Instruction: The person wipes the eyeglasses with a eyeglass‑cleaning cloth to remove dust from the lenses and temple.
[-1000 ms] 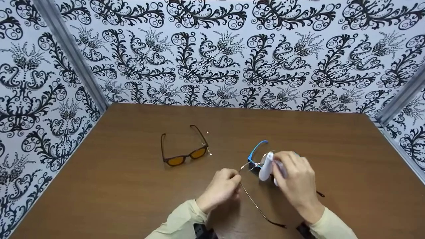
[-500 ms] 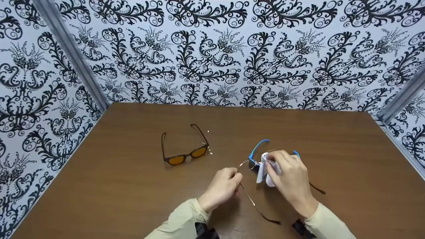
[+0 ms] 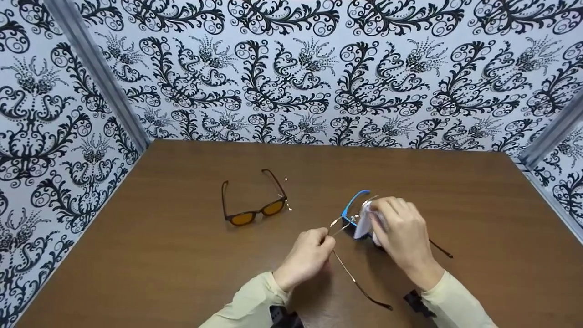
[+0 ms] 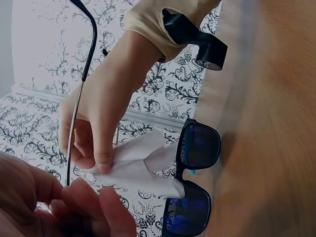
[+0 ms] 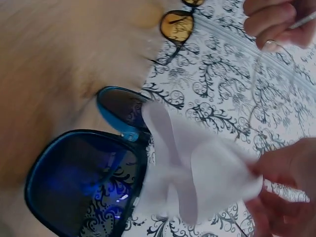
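Note:
My left hand (image 3: 306, 257) pinches the rim end of thin gold wire eyeglasses (image 3: 347, 270), raised above the table; one dark-tipped temple points toward me. My right hand (image 3: 404, 239) pinches a white cloth (image 3: 363, 226) over the far lens, which the cloth and fingers mostly hide. In the left wrist view the cloth (image 4: 140, 170) hangs in folds below the right thumb. Behind the hands lie sunglasses with blue temples (image 3: 350, 206); their dark lenses (image 4: 200, 145) show clearly in the left wrist view.
Glasses with orange lenses (image 3: 243, 219) and dark frames lie unfolded at the left on the brown wooden table (image 3: 173, 255). Small shiny bits (image 3: 290, 209) glint by their right hinge. Patterned black-and-white walls (image 3: 291, 73) enclose the table at the back and sides.
My right hand moves the cloth left and toward me, then back up and slightly right at the far lens. The wire eyeglasses shift slightly in my left hand, which keeps its grip.

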Demonstrator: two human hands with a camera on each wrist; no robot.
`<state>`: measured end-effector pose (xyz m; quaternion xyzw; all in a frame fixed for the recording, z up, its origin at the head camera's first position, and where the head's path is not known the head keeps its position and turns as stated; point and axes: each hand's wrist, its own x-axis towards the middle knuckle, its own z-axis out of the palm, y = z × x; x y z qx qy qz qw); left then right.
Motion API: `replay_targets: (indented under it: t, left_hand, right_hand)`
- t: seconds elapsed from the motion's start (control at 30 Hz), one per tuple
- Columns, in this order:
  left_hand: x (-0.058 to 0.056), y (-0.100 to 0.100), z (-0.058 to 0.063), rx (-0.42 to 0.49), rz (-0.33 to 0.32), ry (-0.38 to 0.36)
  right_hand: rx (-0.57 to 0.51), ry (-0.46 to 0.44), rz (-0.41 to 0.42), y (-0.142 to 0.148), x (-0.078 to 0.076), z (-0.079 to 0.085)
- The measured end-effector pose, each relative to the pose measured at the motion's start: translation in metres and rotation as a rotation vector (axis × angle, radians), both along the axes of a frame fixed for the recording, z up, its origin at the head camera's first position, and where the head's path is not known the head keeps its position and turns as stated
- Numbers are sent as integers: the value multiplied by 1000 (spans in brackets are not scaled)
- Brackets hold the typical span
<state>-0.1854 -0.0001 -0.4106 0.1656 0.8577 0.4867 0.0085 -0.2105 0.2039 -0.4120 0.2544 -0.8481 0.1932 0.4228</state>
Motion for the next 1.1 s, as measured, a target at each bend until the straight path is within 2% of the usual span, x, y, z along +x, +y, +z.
replay_targets:
  t: [0.07,0.13,0.23,0.33,0.4,0.47,0.57,0.67,0.73,0.8,0.87,0.97,1.1]
  left_hand:
    - [0,0,1,1,-1,4]
    - [-1,0,1,6,-4,-7]
    - [-1,-1,1,11,-14,-29]
    - [1,0,1,1,-19,-26]
    - [2,0,2,-6,-19,-17]
    - [2,1,2,-7,-20,-9]
    - [2,1,2,16,-28,-22]
    - [2,1,2,63,-38,-65]
    - [2,0,1,92,-44,-101]
    - [2,0,0,109,-49,-122]
    - [3,0,0,109,-54,-123]
    - [3,0,0,112,-60,-116]
    - [3,0,0,116,-65,-112]
  right_hand:
    - [31,-38,72,3,0,2]
    - [56,-66,80,6,0,3]
    - [73,-90,-13,9,2,4]
    - [44,-105,-114,9,3,4]
    - [0,-104,-131,7,3,5]
    - [-51,-89,-100,6,3,7]
    - [-92,-54,14,4,2,10]
    - [-83,-42,140,3,1,11]
    - [-53,-54,166,4,1,11]
    - [-15,-74,117,6,3,10]
    - [7,-83,31,7,4,8]
    - [-10,-80,-86,8,5,6]
    - [-117,-53,-103,7,4,7]
